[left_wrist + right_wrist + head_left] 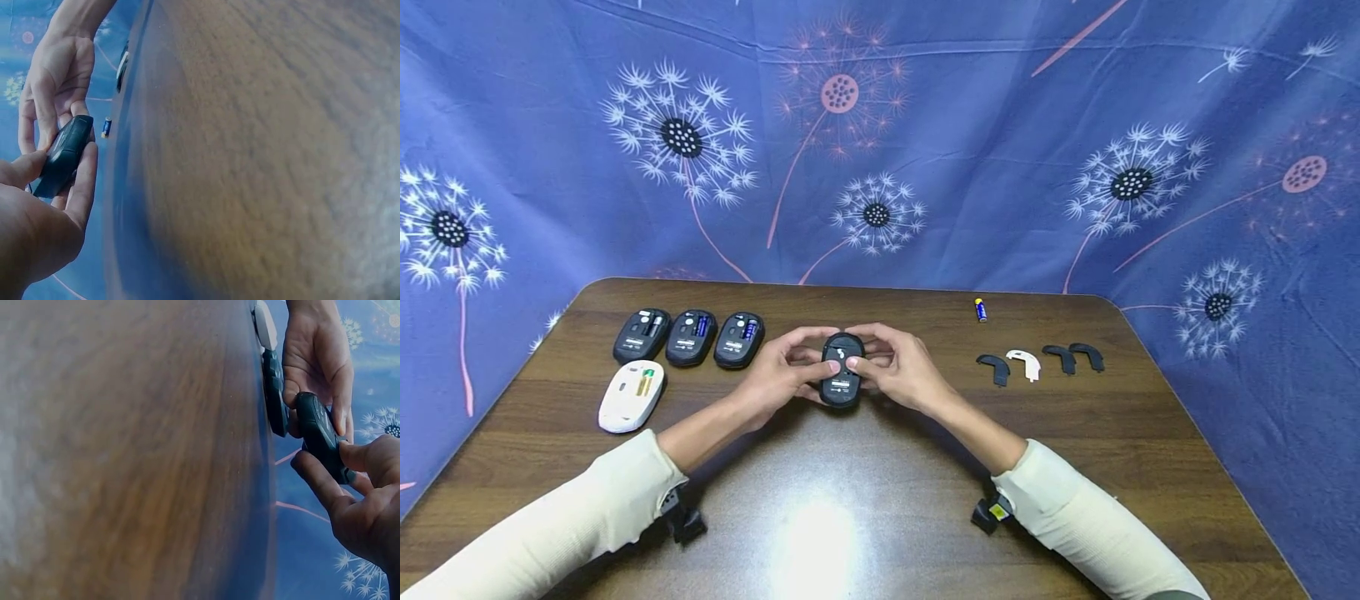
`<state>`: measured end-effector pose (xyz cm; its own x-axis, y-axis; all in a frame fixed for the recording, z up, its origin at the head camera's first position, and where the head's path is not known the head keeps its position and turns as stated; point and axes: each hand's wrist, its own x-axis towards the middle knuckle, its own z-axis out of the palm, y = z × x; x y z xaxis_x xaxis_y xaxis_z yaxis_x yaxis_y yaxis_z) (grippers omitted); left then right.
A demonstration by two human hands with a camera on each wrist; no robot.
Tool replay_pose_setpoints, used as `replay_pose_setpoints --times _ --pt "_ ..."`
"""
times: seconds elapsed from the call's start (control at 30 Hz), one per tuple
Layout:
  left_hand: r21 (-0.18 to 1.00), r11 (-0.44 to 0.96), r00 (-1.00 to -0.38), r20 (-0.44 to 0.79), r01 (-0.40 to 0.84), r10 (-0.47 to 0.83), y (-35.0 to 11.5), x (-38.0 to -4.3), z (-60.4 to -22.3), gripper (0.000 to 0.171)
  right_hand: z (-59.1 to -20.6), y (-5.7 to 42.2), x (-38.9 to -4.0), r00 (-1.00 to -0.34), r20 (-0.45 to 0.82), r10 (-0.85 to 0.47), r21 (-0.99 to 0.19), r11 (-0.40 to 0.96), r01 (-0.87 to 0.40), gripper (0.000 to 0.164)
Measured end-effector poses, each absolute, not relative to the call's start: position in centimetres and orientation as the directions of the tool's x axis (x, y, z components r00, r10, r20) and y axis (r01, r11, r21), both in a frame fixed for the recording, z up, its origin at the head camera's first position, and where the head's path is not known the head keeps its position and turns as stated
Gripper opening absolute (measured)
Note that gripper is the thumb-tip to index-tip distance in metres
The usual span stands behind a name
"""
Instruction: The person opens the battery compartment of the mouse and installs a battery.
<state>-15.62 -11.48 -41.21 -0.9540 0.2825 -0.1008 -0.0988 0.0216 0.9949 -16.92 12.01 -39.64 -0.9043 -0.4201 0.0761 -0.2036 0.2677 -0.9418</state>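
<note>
A black computer mouse (841, 385) is held underside up above the table, its label facing the head camera. My left hand (781, 371) grips its left side, thumb on the underside and fingers beneath. From the right, my right hand (904, 367) holds the other side, its thumb also pressing on the underside. Both wrist views show the mouse (64, 156) between thumbs and fingers, clear of the wood. Fingers hide part of its edges. Whether its battery compartment is covered is hard to see.
Three black mice (691, 337) lie underside up at the left, compartments uncovered. A white mouse (628, 398) lies in front of them. At the right are three black battery covers (1058, 359) and a white cover (1024, 363). A blue battery (981, 310) lies near the back edge.
</note>
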Motion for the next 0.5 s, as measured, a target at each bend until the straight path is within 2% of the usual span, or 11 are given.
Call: replay_pose_setpoints --times 0.17,0.37,0.5 --pt "0.993 0.028 -0.956 -0.122 -0.119 0.268 -11.46 -15.73 -41.02 0.061 -39.39 11.99 -16.92 -0.9 0.109 -0.421 -0.929 0.278 -0.243 0.047" --pt "0.989 0.026 -0.953 -0.146 -0.145 0.265 -11.42 -15.75 -41.07 0.063 -39.09 11.75 -17.32 -0.899 0.198 -0.391 -0.864 0.363 -0.348 0.045" --pt "0.99 0.024 -0.951 -0.139 -0.138 0.275 -11.49 -15.63 -41.21 0.061 -38.94 11.57 -17.62 -0.904 0.234 -0.359 -0.843 0.389 -0.372 0.043"
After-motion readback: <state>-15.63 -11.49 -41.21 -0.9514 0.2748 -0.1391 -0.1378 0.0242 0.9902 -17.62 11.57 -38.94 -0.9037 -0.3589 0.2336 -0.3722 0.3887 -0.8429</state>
